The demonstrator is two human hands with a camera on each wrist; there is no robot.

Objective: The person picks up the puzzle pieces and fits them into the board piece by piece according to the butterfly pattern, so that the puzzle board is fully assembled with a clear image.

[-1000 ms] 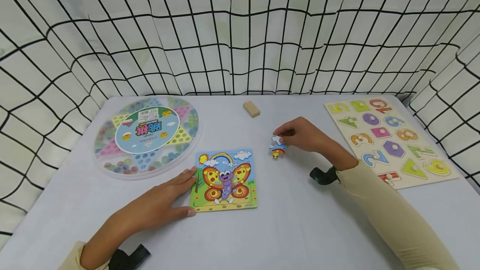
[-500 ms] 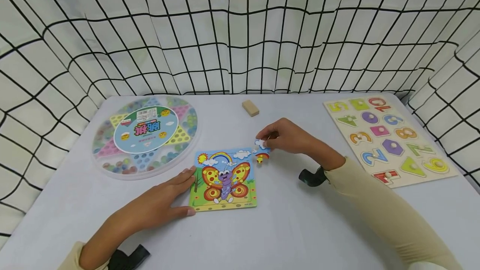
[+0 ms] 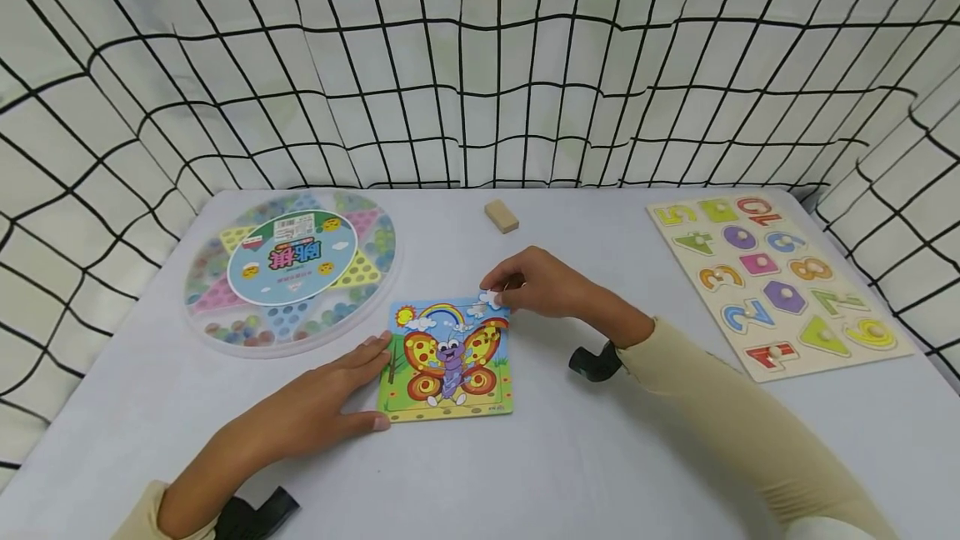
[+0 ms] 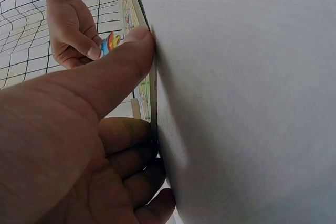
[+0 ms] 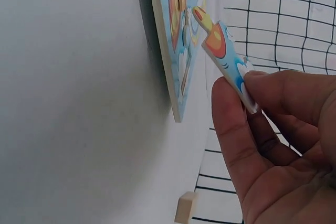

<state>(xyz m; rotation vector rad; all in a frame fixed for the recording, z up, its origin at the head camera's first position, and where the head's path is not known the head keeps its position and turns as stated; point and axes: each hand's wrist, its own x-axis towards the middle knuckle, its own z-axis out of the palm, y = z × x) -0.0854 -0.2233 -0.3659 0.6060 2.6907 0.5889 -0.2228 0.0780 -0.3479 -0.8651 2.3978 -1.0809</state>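
A square butterfly jigsaw puzzle (image 3: 454, 413) lies flat on the white table in the head view. My left hand (image 3: 318, 407) rests along its left side, fingertips at the left edge and thumb at the near left corner. Over the far right corner, my right hand (image 3: 543, 283) pinches a jigsaw puzzle piece (image 5: 228, 59) between thumb and fingers. That piece shows sky, cloud and a red-and-yellow part. In the right wrist view it is tilted and apart from the board, above the surface. The right fingers partly cover it in the head view.
A round marble-game box (image 3: 292, 261) lies at the left. On the right is a number-and-shape peg board (image 3: 795, 348). A small wooden block (image 3: 502, 216) sits near the back. Black netting (image 3: 480, 94) surrounds the table's back and sides.
My right hand has moved left with the pinched puzzle piece, from the table beside the puzzle to over its far right corner. The left hand has stayed at the puzzle's left side.
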